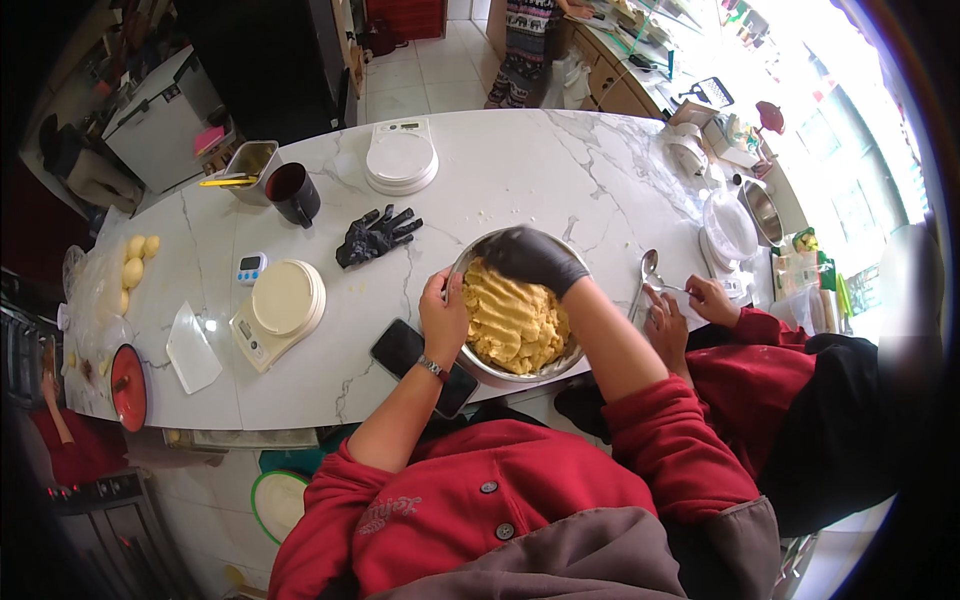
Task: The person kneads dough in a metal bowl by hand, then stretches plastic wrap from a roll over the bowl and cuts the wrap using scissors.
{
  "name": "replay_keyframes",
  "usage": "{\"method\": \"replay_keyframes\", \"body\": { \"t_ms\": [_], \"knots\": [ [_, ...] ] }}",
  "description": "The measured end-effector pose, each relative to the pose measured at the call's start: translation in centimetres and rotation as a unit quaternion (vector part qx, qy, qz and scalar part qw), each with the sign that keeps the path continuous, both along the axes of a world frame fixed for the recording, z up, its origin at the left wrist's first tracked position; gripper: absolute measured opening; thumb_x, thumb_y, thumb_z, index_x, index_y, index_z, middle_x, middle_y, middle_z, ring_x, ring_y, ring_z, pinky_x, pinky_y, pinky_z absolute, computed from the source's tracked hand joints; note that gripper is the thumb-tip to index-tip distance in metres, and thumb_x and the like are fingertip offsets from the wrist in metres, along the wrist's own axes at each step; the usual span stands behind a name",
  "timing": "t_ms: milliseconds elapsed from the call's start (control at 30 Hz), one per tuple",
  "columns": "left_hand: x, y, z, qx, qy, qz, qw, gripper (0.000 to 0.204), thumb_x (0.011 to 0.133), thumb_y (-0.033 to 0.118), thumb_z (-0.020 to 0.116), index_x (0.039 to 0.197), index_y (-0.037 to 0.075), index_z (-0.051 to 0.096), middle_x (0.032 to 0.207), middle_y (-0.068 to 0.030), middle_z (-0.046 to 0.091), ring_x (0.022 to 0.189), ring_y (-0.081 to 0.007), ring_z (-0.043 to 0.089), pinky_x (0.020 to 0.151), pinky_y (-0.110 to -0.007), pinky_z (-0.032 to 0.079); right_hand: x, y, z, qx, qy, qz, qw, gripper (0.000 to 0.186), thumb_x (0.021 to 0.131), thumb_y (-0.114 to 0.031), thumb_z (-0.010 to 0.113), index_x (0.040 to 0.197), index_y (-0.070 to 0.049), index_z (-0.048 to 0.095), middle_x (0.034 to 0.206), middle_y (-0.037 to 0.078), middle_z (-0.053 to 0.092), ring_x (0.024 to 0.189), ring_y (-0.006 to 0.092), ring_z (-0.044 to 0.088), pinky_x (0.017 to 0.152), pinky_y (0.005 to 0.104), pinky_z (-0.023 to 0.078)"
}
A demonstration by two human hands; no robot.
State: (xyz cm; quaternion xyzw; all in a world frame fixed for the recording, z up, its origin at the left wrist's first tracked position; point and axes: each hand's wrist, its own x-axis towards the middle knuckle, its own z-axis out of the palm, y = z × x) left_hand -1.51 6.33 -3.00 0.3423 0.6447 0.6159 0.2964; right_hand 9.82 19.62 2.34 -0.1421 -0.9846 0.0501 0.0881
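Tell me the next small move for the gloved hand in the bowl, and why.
Probably press the right hand down and fold the far edge of the dough toward the middle. The black glove sits at the far rim of the metal bowl, the yellow dough looks rough and lumpy, and the bare left hand already steadies the near rim.

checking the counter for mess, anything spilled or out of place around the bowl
Small yellow crumbs lie scattered on the marble counter beyond the metal bowl. A lone black glove lies crumpled there, while the right hand wears one and the left hand is bare.
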Motion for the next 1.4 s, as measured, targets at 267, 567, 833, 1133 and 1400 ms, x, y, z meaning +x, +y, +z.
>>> {"method": "replay_keyframes", "body": {
  "t_ms": [267, 567, 833, 1133, 1400],
  "knots": [
    [0.2, -0.2, -0.4, 0.024, -0.043, 0.027, 0.998, 0.026, 0.090, 0.020, 0.047, 0.101, -0.003, 0.055, 0.093, -0.0134, 0.058, 0.085, -0.0200, 0.056, 0.075, -0.029, 0.043, -2.4, -2.0, 0.2, -0.010, -0.047, 0.043, 0.998, 0.015, 0.070, -0.013, 0.049, 0.073, -0.005, 0.062, 0.074, 0.015, 0.062, 0.070, 0.0304, 0.060, 0.064, 0.0386, 0.048],
    [0.6, -1.5, -0.8, 0.031, 0.007, 0.068, 0.997, 0.027, 0.091, 0.022, 0.044, 0.100, -0.003, 0.052, 0.094, -0.0127, 0.054, 0.084, -0.0199, 0.053, 0.075, -0.030, 0.041, -0.8, 0.2, 1.6, -0.231, 0.055, -0.126, 0.963, 0.024, 0.072, -0.015, 0.051, 0.090, -0.010, 0.066, 0.085, 0.017, 0.062, 0.078, 0.0318, 0.060, 0.072, 0.0378, 0.048],
    [1.2, -2.1, -0.7, -0.005, -0.014, 0.017, 1.000, 0.028, 0.094, 0.024, 0.039, 0.107, 0.000, 0.046, 0.096, -0.0113, 0.055, 0.089, -0.0165, 0.050, 0.080, -0.028, 0.039, 0.8, 1.3, 0.9, -0.097, -0.063, -0.132, 0.984, 0.023, 0.075, -0.011, 0.048, 0.087, -0.013, 0.067, 0.084, 0.011, 0.063, 0.080, 0.0257, 0.060, 0.074, 0.0348, 0.048],
    [2.5, -5.9, -1.1, -0.009, -0.065, -0.051, 0.997, 0.028, 0.092, 0.020, 0.041, 0.111, 0.000, 0.037, 0.107, -0.0176, 0.046, 0.100, -0.0238, 0.044, 0.088, -0.033, 0.034, 3.0, 1.9, 1.3, -0.154, -0.111, -0.188, 0.964, 0.029, 0.074, -0.010, 0.051, 0.100, -0.013, 0.064, 0.095, 0.015, 0.062, 0.077, 0.0274, 0.061, 0.071, 0.0342, 0.049],
    [0.2, -6.6, -0.9, -0.043, -0.028, -0.140, 0.989, 0.036, 0.088, 0.018, 0.052, 0.113, 0.000, 0.033, 0.108, -0.0129, 0.046, 0.100, -0.0183, 0.045, 0.087, -0.028, 0.037, 4.6, -0.6, 2.5, -0.316, 0.064, -0.138, 0.937, 0.032, 0.082, -0.012, 0.049, 0.112, -0.005, 0.055, 0.097, 0.022, 0.059, 0.084, 0.0358, 0.058, 0.076, 0.0396, 0.047]
  ]
}}
